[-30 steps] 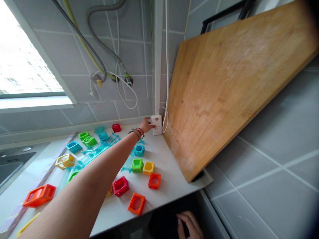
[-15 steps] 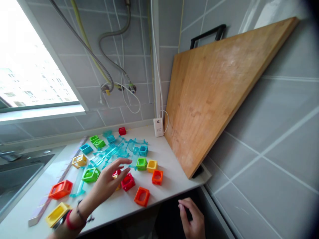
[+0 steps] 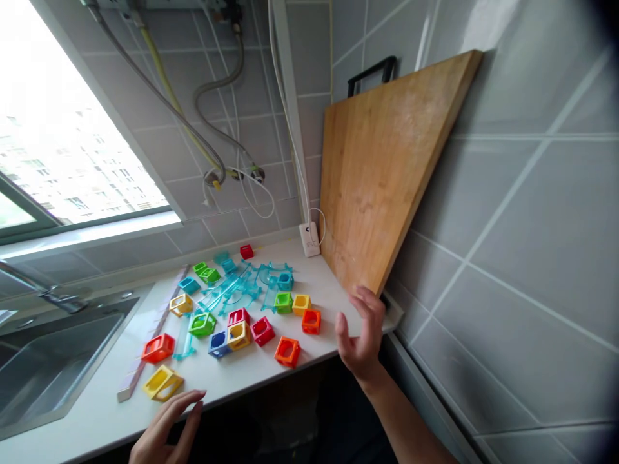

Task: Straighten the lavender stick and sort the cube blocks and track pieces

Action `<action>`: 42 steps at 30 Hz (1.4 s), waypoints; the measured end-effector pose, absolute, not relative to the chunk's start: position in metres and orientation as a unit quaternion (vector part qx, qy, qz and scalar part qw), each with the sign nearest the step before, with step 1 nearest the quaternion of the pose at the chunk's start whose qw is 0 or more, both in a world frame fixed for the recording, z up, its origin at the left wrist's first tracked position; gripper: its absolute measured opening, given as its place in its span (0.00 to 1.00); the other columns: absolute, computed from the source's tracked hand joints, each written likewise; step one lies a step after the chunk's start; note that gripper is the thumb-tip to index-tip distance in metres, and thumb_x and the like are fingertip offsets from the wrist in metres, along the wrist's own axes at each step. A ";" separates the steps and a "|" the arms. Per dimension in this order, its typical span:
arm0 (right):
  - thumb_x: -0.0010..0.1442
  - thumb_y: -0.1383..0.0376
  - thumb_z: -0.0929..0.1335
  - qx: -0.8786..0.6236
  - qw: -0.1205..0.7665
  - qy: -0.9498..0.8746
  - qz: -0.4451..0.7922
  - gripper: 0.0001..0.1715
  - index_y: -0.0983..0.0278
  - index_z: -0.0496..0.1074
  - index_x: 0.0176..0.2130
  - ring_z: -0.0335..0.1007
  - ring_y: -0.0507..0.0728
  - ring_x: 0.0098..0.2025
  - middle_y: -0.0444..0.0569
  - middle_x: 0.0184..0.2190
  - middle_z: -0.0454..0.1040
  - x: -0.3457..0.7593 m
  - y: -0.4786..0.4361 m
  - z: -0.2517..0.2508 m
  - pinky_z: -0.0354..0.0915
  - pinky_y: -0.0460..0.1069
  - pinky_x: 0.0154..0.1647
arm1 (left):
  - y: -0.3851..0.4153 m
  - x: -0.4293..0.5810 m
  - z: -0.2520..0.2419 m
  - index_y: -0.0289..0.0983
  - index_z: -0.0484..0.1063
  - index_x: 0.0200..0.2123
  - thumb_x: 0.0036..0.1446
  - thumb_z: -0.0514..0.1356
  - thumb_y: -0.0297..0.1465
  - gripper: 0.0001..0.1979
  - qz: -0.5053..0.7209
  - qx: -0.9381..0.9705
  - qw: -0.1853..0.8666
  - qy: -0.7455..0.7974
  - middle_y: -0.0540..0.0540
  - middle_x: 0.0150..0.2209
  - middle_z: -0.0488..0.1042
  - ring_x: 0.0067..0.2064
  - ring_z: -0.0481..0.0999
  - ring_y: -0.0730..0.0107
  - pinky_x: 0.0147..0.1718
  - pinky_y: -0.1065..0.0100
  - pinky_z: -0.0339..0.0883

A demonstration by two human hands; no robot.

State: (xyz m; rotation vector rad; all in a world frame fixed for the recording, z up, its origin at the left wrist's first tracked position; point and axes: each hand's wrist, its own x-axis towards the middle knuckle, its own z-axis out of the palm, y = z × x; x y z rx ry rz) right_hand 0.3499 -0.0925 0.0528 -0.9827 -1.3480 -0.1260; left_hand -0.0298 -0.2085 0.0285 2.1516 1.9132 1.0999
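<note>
Head view: the left hand [image 3: 167,430], fingers loosely bent and empty, rests at the near edge of the white countertop [image 3: 232,378]; the right hand [image 3: 363,335] half-curls, also empty, farther right. Just beyond the left lies a yellow plastic block [image 3: 162,381], long axis near-left to far-right. Open countertop separates orange cubes [image 3: 290,362] from the leaning wooden cutting board [image 3: 377,174].

The hollow cube blocks [image 3: 302,305] are looking like smooth, shiny plastic from over here, and the track pieces [image 3: 232,291] are going full see-through, plastic too. Cutting board [image 3: 370,174] is showing wood grain, sink [image 3: 62,367] is gleaming like metal, wall tiles [image 3: 532,212] are looking pretty glossy.
</note>
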 end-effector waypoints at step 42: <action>0.67 0.57 0.66 -0.490 0.509 -0.654 0.269 0.14 0.63 0.76 0.44 0.75 0.59 0.46 0.53 0.44 0.76 0.330 -0.038 -0.018 0.72 0.53 0.51 | -0.117 0.097 -0.001 0.41 0.65 0.62 0.60 0.64 0.36 0.28 0.314 0.752 0.196 0.546 0.38 0.60 0.73 0.60 0.74 0.51 0.59 0.51 0.68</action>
